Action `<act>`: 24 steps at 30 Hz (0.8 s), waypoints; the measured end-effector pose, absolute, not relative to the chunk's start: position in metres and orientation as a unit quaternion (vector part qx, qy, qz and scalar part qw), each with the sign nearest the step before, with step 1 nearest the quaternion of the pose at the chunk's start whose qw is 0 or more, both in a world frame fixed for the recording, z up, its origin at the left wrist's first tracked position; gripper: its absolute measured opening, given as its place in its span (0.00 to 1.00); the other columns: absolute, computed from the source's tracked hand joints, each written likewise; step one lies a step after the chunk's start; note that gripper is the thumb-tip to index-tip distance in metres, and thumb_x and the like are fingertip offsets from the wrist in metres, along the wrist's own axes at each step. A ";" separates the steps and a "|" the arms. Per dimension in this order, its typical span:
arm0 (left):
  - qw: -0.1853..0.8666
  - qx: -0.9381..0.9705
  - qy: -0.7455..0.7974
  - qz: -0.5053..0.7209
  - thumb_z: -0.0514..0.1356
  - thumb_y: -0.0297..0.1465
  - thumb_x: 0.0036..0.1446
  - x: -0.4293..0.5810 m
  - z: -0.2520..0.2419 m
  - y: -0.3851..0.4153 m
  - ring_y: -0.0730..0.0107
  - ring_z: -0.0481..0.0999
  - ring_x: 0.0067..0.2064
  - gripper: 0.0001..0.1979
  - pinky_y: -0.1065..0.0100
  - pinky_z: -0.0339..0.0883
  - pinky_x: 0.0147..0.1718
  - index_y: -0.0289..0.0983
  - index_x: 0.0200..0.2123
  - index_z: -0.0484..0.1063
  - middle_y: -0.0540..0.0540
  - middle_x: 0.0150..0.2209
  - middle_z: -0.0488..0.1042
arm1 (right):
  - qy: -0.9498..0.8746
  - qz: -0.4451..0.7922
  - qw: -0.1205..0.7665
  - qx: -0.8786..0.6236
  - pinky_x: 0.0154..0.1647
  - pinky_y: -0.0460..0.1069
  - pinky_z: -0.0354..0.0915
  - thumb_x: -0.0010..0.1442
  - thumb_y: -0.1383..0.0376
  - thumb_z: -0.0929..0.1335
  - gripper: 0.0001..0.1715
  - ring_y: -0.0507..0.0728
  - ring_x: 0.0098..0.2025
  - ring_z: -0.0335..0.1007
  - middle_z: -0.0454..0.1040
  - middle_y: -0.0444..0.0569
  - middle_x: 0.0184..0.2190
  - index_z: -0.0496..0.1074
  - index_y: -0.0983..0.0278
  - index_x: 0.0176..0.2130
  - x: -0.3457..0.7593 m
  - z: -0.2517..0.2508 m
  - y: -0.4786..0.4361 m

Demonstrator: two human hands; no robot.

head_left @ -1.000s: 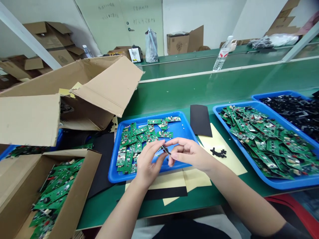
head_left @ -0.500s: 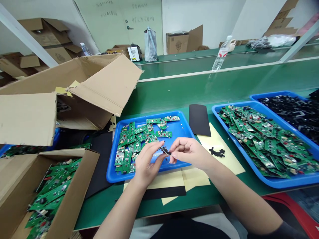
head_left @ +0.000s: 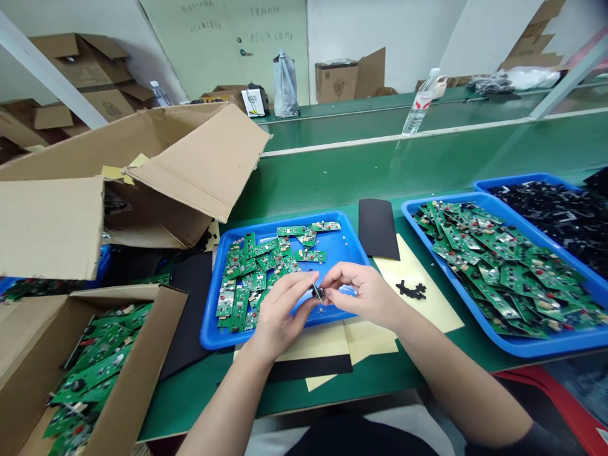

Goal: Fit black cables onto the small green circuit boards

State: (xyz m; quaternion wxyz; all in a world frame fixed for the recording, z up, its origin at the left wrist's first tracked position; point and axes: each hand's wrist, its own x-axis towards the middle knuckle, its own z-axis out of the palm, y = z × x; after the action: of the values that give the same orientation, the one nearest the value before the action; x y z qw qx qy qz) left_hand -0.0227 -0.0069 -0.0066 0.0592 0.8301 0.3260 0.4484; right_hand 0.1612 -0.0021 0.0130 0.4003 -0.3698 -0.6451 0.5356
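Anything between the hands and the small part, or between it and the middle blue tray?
Nothing visible. The left hand holds the small part; the right hand is right at its edge. It is above the middle blue tray, no other object showing between, though the fingers hide some of that space.

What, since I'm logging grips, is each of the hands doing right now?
Left hand: closed, holding a small, thin, dark piece between thumb and fingers.
Right hand: at that piece; whether gripping it cannot be told.

pale green door (head_left: 218,54) beside white wall (head_left: 351,28); cartons (head_left: 78,66) stacked left; green shelf (head_left: 346,109) behind.
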 end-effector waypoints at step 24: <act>0.328 0.762 0.344 0.440 0.57 0.27 0.60 -0.020 -0.007 -0.010 0.66 0.73 0.45 0.23 0.66 0.69 0.43 0.47 0.58 0.64 0.44 0.46 0.74 | -0.766 0.207 0.492 -0.360 0.33 0.46 0.70 0.61 0.70 0.63 0.06 0.52 0.31 0.74 0.77 0.47 0.28 0.71 0.64 0.36 0.155 0.005 -0.002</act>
State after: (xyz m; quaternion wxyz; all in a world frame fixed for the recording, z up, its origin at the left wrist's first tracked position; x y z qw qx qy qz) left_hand -0.0203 -0.0099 -0.0072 0.3282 0.7620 0.3439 0.4397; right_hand 0.1548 -0.0015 0.0055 0.4915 -0.3597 -0.7656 0.2071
